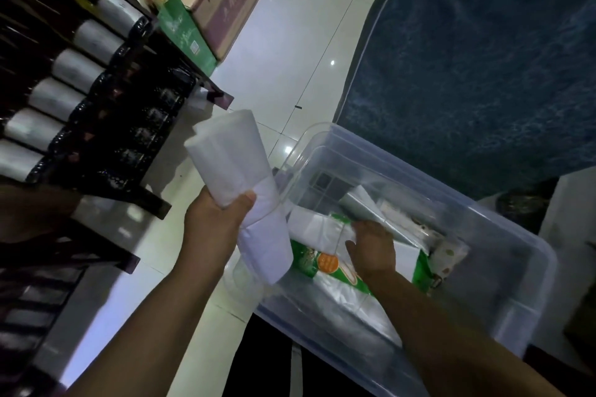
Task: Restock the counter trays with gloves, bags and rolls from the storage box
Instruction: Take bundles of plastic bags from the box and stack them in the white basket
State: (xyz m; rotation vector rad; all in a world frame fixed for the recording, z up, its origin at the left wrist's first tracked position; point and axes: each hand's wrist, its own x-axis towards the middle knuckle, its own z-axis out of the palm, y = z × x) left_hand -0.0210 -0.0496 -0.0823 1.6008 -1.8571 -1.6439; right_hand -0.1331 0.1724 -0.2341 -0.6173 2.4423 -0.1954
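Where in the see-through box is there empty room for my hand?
The clear box is bare at its far corner, beside the grey folded pack, and at its right end, past the patterned roll. The middle is crowded: the right hand grips white bags over the green pack. The left hand holds a white bundle outside.

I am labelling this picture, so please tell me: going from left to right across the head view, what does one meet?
Wrapped rolls on the dark rack → left hand, gripping a white folded bundle → right hand, down inside the clear storage box.
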